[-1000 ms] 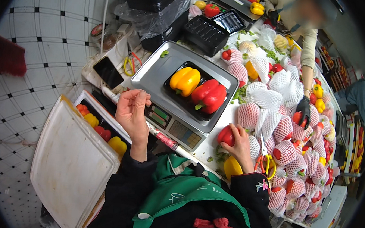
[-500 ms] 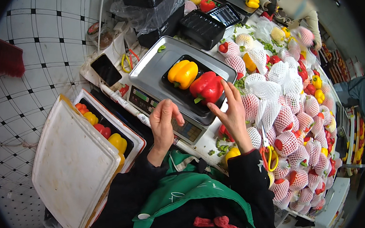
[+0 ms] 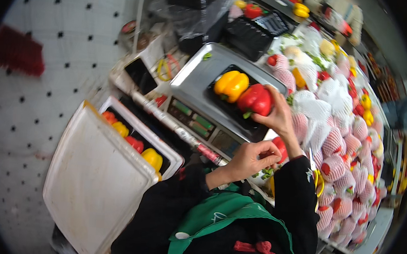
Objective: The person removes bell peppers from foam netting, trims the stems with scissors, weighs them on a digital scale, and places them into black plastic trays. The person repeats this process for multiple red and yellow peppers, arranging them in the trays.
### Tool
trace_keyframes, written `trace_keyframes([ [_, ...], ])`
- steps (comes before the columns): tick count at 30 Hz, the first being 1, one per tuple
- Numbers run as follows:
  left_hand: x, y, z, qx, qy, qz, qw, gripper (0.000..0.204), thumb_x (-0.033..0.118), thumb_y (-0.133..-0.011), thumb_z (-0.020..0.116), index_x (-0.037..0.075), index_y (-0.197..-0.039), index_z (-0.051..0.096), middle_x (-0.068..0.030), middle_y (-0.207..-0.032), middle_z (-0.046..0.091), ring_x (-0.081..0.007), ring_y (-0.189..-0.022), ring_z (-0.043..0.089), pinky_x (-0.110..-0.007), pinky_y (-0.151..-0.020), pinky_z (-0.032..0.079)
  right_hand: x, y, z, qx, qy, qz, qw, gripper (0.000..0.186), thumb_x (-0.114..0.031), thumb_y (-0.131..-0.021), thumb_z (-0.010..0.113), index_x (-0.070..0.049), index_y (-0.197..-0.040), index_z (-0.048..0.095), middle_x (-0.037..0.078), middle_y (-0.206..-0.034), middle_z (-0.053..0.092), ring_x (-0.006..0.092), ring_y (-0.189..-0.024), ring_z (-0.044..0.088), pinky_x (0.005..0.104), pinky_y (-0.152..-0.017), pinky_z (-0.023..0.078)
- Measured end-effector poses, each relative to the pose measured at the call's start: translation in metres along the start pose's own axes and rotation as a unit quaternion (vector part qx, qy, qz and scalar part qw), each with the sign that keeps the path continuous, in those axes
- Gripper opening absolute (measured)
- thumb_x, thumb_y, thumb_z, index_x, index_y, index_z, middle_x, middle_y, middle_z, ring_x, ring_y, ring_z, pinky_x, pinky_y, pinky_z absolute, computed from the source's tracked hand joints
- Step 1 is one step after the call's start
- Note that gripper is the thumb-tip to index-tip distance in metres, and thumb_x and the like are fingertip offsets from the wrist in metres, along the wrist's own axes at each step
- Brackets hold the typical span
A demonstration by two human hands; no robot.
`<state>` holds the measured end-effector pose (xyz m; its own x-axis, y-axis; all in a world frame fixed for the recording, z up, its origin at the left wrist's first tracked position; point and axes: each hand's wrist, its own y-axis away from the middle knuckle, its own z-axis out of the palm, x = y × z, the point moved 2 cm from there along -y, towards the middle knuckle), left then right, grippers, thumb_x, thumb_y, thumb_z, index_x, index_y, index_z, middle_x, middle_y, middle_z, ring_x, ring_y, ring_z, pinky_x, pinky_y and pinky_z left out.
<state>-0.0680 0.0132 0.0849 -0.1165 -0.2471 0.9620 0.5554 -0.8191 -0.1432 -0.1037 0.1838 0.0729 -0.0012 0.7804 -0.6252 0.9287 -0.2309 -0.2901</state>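
On the metal pan of the weighing scale [image 3: 193, 73], a black tray [image 3: 211, 90] holds a yellow bell pepper [image 3: 231, 86] and a red bell pepper [image 3: 255, 101]. My right hand [image 3: 280, 118] grips the red one from its right side, thumb below and fingers behind it. My left hand [image 3: 251, 160] is over the scale's near right corner, fingers curled toward the thumb in a loose pinch with nothing visible in it. Just beyond its fingertips, another red bell pepper [image 3: 280, 149] is partly hidden by my right wrist.
Net-wrapped peppers [image 3: 334, 168] are heaped on the right, beside yellow-handled scissors [image 3: 320, 185]. A phone [image 3: 141, 76] rests left of the scale. Below it, a white foam box [image 3: 174, 162] of peppers has its lid [image 3: 94, 175] leaning over it. Black trays [image 3: 246, 37] stand behind; a co-worker [image 3: 351, 14] is beyond.
My left hand has moved right and nearer to my body, its fingers curling in. My right hand has closed round the red pepper. The whole view has shifted and blurred.
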Motion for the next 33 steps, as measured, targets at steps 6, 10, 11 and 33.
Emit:
trace_keyframes([
  [6, 0.014, -0.021, 0.008, -0.109, -0.035, 0.045, 0.992, 0.022, 0.016, -0.092, 0.06, 0.0, -0.076, 0.06, -0.0055, -0.064, 0.06, -0.0091, -0.054, 0.056, -0.022, -0.049, 0.042, -0.019, 0.042, -0.046, 0.138, -0.049, 0.002, 0.989, 0.093, -0.025, -0.052, 0.084, -0.008, -0.135, 0.044, 0.016, -0.125, 0.052, 0.0308, -0.113, 0.052, 0.0402, -0.098, 0.04],
  [10, 0.002, -0.027, 0.037, -0.178, 0.015, 0.112, 0.978, 0.048, 0.034, -0.099, 0.047, 0.0, -0.065, 0.051, -0.0074, -0.051, 0.051, -0.0119, -0.046, 0.046, -0.024, -0.046, 0.034, -0.02, 0.143, -0.09, 0.235, -0.308, 0.189, 0.903, 0.088, -0.034, -0.068, 0.078, -0.006, -0.139, 0.036, 0.013, -0.129, 0.049, 0.0235, -0.119, 0.048, 0.0357, -0.102, 0.037],
  [11, -0.004, -0.029, 0.044, -0.213, 0.051, 0.11, 0.969, 0.042, 0.03, -0.099, 0.047, 0.001, -0.069, 0.05, -0.007, -0.055, 0.052, -0.0127, -0.049, 0.048, -0.024, -0.049, 0.037, -0.024, 0.172, -0.094, 0.269, -0.383, 0.225, 0.855, 0.084, -0.037, -0.072, 0.076, -0.006, -0.139, 0.035, 0.013, -0.125, 0.051, 0.0233, -0.116, 0.05, 0.0348, -0.101, 0.038],
  [33, -0.079, 0.046, 0.185, -0.452, -0.109, -0.071, 0.883, 0.008, 0.004, -0.09, 0.059, -0.004, -0.089, 0.061, -0.0092, -0.071, 0.063, -0.0111, -0.058, 0.058, -0.02, -0.054, 0.044, -0.038, 0.614, 0.168, 0.872, -0.411, 0.26, -0.055, 0.054, -0.036, -0.073, 0.078, -0.012, -0.112, 0.05, 0.008, -0.089, 0.057, 0.0162, -0.06, 0.056, 0.0229, -0.045, 0.048],
])
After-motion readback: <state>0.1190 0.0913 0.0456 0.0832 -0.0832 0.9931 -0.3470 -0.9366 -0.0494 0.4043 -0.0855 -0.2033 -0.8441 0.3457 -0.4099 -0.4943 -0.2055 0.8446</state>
